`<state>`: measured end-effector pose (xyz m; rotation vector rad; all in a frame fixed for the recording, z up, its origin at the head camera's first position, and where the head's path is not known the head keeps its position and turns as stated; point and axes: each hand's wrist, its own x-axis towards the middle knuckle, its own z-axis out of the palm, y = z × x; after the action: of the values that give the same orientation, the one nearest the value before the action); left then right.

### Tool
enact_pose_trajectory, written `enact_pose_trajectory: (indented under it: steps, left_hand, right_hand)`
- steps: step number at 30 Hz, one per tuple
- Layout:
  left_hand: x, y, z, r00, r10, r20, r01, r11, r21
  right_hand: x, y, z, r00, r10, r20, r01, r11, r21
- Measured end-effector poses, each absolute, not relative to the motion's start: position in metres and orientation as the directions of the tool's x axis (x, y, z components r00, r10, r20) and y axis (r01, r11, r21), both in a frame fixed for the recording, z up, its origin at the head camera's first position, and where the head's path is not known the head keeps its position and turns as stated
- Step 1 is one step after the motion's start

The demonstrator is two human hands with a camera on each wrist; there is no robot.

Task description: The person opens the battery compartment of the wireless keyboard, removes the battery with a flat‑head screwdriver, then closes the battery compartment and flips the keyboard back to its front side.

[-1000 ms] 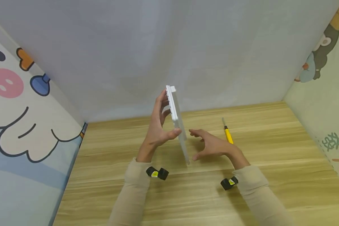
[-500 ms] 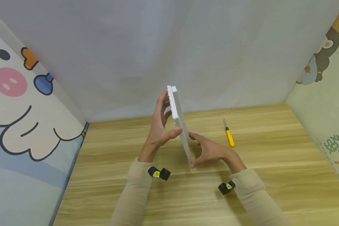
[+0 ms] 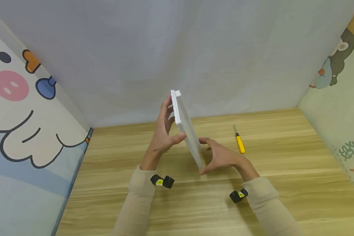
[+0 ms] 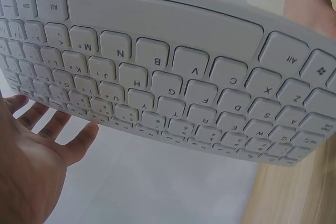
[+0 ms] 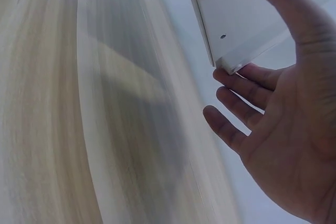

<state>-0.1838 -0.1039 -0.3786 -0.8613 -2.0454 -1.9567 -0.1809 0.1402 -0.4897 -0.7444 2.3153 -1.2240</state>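
A white computer keyboard (image 3: 189, 132) is held up on edge over the table, tilted, with its keys facing left. My left hand (image 3: 162, 134) grips its upper, far part, thumb on the near edge and fingers behind the key side. In the left wrist view the keys appear upside down, with the left fingers (image 4: 50, 121) along the number-row edge. At the lower end, my right hand (image 3: 221, 155) pinches the keyboard between thumb and fingertips. From the right wrist view, the screwed underside (image 5: 236, 19) shows, with the right fingers (image 5: 244, 90) at its corner.
A screwdriver (image 3: 240, 144) with a yellow handle lies on the wood-grain table (image 3: 283, 157), right of the right hand. A pale grey wall (image 3: 224, 65) rises behind the table, and cartoon-printed panels (image 3: 14, 131) flank it. Black wrist cameras (image 3: 163, 181) sit by both cuffs.
My right hand has moved left and taken hold of the keyboard's lower end, where it was apart before. The keyboard's upper end has leaned slightly left with my left hand.
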Motion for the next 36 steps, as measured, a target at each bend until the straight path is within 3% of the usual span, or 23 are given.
enact_pose_trajectory:
  steps: [14, 27, 36]
  left_hand:
    - [-0.188, -0.125, -0.372, -0.807, 0.236, 0.541, 0.543, -0.059, 0.837]
    - [-0.193, -0.155, -0.383, -0.804, 0.260, 0.535, 0.562, 0.041, 0.826]
    - [-0.188, -0.182, -0.391, -0.846, 0.282, 0.452, 0.505, 0.155, 0.849]
  right_hand:
    - [-0.185, 0.154, -0.491, -0.790, -0.609, -0.072, -0.289, 0.473, -0.832]
    - [-0.196, 0.169, -0.483, -0.799, -0.599, -0.051, -0.331, 0.509, -0.794]
    - [-0.202, 0.180, -0.479, -0.818, -0.572, -0.054, -0.334, 0.550, -0.765]
